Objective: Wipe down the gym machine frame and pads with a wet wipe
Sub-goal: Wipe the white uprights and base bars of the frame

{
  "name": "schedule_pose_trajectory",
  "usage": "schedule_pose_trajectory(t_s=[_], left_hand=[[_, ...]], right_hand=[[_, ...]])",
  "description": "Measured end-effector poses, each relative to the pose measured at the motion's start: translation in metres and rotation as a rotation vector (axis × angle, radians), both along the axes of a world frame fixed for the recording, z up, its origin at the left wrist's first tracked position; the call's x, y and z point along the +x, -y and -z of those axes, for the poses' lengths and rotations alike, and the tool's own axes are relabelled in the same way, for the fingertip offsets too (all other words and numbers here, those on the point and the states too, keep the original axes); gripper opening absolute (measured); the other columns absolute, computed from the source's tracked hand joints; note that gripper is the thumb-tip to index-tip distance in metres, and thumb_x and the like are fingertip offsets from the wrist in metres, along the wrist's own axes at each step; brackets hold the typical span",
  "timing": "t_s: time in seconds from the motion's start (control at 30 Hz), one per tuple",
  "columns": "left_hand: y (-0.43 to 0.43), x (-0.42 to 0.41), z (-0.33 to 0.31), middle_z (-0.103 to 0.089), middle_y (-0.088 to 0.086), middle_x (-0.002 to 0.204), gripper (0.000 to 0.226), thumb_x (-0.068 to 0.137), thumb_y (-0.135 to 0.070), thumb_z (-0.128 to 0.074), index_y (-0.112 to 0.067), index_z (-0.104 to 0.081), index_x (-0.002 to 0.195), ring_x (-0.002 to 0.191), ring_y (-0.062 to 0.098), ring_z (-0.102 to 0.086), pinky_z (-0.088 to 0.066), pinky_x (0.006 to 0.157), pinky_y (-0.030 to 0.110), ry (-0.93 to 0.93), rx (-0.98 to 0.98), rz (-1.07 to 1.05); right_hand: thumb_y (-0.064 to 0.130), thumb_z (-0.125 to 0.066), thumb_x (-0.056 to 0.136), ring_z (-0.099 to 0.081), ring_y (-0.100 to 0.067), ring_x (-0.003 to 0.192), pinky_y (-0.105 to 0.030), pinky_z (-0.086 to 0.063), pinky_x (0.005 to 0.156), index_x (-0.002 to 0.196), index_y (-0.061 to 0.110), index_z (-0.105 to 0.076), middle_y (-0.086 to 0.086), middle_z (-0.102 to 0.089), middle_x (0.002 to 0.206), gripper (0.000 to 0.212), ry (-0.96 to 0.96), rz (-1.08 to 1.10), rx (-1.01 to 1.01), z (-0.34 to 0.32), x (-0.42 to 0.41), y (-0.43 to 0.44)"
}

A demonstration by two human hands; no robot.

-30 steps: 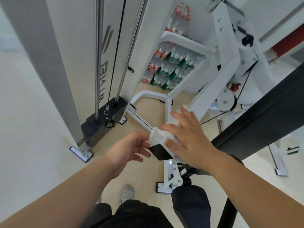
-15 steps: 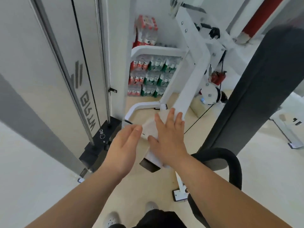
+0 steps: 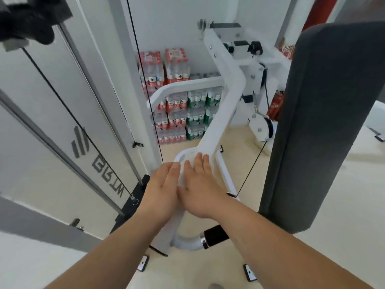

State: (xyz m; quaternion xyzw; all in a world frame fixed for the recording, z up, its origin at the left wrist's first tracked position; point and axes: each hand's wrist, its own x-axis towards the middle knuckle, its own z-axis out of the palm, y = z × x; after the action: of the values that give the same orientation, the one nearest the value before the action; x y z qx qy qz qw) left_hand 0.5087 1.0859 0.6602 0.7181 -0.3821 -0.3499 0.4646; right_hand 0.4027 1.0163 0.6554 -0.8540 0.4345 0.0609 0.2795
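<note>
- Tight on the right: the dark upright pad stands near the right forearm, and a black cable slants down between it and the white frame arm.
- On the left, the weight-stack tower stands close. Pale floor shows below the pad, and packs of bottles are stacked behind the frame.
- Under the wrists, a curved white tube ends in a black grip.
- Half a second ago the left hand hung just apart. Now it has closed in and touches the right hand. The dark end cap seen under the right palm then is now hidden.
- Right hand: fingers straight and together, pressed flat on the wet wipe against the frame arm.
- Left hand: fingers straight too, tips touching the wipe's left edge.
- The wipe shows only as a crumpled white strip between the two hands, with the rest under the right palm.
</note>
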Motion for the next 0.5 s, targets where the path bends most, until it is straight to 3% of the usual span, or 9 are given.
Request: schedule_pose_trajectory(t_s=[0.07, 0.13, 0.2, 0.33, 0.4, 0.5], left_hand=[[0.006, -0.008, 0.003, -0.056, -0.019, 0.099, 0.029, 0.106, -0.044, -0.032, -0.033, -0.057, 0.099, 0.094, -0.004, -0.053, -0.036, 0.084, 0.021, -0.056, 0.016, -0.068], [0.011, -0.013, 0.007, -0.053, -0.021, 0.115, 0.031, 0.106, -0.049, -0.027, -0.034, -0.054, 0.109, 0.106, -0.001, -0.050, -0.033, 0.096, 0.025, -0.034, 0.052, -0.090], [0.017, -0.014, 0.012, -0.045, -0.020, 0.127, 0.041, 0.105, -0.055, -0.023, -0.036, -0.050, 0.128, 0.118, 0.002, -0.040, -0.027, 0.101, 0.028, 0.045, 0.114, -0.094], [0.035, -0.011, 0.024, -0.053, -0.001, 0.133, 0.063, 0.094, -0.071, -0.013, -0.029, -0.051, 0.122, 0.120, 0.019, -0.047, -0.035, 0.101, 0.039, 0.321, 0.267, -0.057], [0.039, -0.011, 0.028, -0.050, 0.001, 0.140, 0.087, 0.082, -0.080, -0.005, -0.027, -0.046, 0.137, 0.128, 0.023, -0.046, -0.036, 0.107, 0.045, 0.487, 0.337, -0.023], [0.039, -0.014, 0.033, -0.047, -0.002, 0.143, 0.083, 0.086, -0.075, -0.004, -0.028, -0.039, 0.144, 0.131, 0.021, -0.042, -0.035, 0.106, 0.045, 0.651, 0.353, 0.027]], right_hand=[[0.059, -0.025, 0.103, 0.039, -0.037, 0.145, -0.048, 0.015, 0.124, 0.161, 0.009, 0.009, -0.023, 0.033, 0.161, 0.084, 0.012, -0.003, -0.020, 0.007, 0.003, 0.010], [0.069, -0.025, 0.099, 0.043, -0.037, 0.143, -0.049, 0.019, 0.121, 0.162, 0.014, 0.007, -0.020, 0.037, 0.159, 0.090, 0.053, 0.075, -0.051, 0.014, 0.009, 0.039], [0.072, -0.029, 0.098, 0.043, -0.039, 0.142, -0.050, 0.020, 0.119, 0.163, 0.018, 0.000, -0.019, 0.037, 0.160, 0.089, 0.089, 0.161, -0.098, 0.019, 0.016, 0.076], [0.063, -0.033, 0.102, 0.035, -0.045, 0.146, -0.055, 0.012, 0.124, 0.163, 0.017, -0.015, -0.021, 0.028, 0.163, 0.078, 0.178, 0.272, -0.168, 0.024, 0.019, 0.133], [0.062, -0.035, 0.102, 0.035, -0.045, 0.146, -0.057, 0.008, 0.124, 0.163, 0.015, -0.011, -0.020, 0.028, 0.164, 0.081, 0.225, 0.291, -0.155, 0.026, 0.016, 0.141], [0.066, -0.043, 0.098, 0.039, -0.039, 0.144, -0.054, 0.009, 0.125, 0.162, 0.013, 0.009, -0.012, 0.040, 0.160, 0.098, 0.316, 0.235, 0.004, 0.026, 0.000, 0.121]])
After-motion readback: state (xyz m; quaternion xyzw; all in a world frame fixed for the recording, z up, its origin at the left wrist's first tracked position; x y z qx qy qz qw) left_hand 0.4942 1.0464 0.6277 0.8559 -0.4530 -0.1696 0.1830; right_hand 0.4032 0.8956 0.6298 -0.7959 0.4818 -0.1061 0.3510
